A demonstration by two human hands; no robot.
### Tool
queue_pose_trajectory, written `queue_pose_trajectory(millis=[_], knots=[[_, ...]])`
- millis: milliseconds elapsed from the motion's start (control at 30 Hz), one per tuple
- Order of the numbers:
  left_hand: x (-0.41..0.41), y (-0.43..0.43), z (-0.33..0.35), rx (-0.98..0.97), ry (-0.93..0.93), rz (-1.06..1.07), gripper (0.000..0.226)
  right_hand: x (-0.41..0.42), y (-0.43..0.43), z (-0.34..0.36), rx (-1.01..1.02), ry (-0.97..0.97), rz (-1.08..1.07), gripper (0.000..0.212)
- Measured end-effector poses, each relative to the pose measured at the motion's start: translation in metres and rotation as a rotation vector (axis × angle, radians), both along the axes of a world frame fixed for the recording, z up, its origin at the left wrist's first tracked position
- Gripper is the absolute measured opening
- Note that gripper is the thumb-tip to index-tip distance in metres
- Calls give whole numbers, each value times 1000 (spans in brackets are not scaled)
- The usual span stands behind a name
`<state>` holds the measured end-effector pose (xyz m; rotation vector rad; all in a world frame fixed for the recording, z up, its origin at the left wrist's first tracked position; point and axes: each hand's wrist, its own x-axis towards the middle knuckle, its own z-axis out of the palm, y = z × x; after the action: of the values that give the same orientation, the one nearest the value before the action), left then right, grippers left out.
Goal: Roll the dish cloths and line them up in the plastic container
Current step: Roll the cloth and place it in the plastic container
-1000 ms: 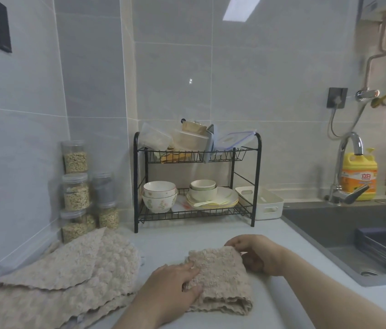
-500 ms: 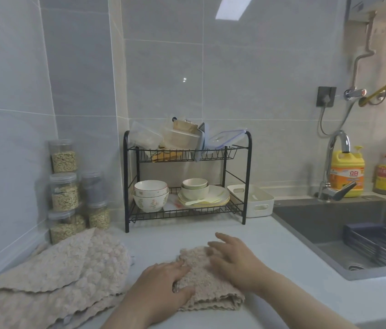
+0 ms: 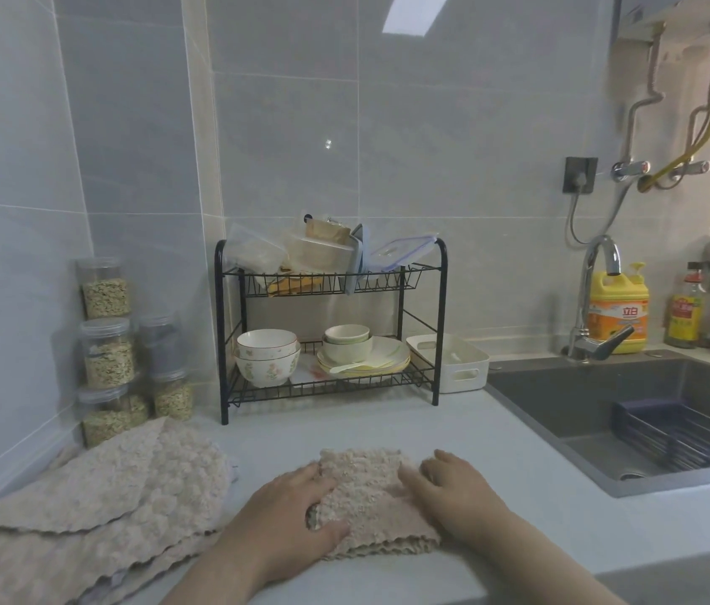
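Observation:
A beige, nubbly dish cloth [image 3: 366, 499] lies folded on the grey counter in front of me. My left hand [image 3: 296, 517] grips its left edge, thumb under a raised fold. My right hand [image 3: 453, 495] rests on its right edge, fingers bent and pressing down. A pile of several more beige dish cloths [image 3: 95, 504] is spread at the left. The white plastic container [image 3: 453, 364] stands empty behind, to the right of the dish rack.
A black two-tier rack [image 3: 331, 325] with bowls, plates and boxes stands at the back. Clear jars of grain [image 3: 104, 351] are stacked in the left corner. The sink [image 3: 632, 412] with a tap and a yellow detergent bottle [image 3: 617, 307] lies to the right.
My right hand slid from the cloth's far edge onto its right side. The cloth now looks more bunched between both hands. The view has shifted slightly.

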<state>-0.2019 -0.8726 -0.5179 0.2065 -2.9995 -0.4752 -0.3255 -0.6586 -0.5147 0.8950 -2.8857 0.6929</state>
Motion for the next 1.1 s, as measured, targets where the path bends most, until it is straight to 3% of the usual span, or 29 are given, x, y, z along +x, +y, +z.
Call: queue_pose_trajectory(millis=[100,167,200,267,367,467,567,733,833,1000,1100], knots=[[-5,1,8,111,74,16,91,0,0,-4,-104,-3,17,46],[-18,5,23,151,158,-8,97,4,1,-1,-270,-149,102,13],[-28,6,31,171,154,-25,99,5,1,2,-371,-255,156,8],[-45,10,48,322,41,-25,99,4,3,6,-537,-445,248,21],[-52,15,54,678,-58,-55,50,-1,3,7,-796,-605,252,33],[-50,17,34,1146,30,3,39,-5,6,5,-973,-687,223,45],[-48,24,14,1511,143,33,26,-6,7,5,-922,-725,260,48],[-50,29,9,1488,349,100,18,-10,6,3,-960,-793,225,61],[-46,31,10,1487,389,108,18,-5,3,3,-915,-769,226,53],[-40,36,13,1438,239,67,17,-5,6,3,-1032,-697,161,31],[-40,38,14,1389,240,70,15,-6,9,3,-1097,-758,166,36]])
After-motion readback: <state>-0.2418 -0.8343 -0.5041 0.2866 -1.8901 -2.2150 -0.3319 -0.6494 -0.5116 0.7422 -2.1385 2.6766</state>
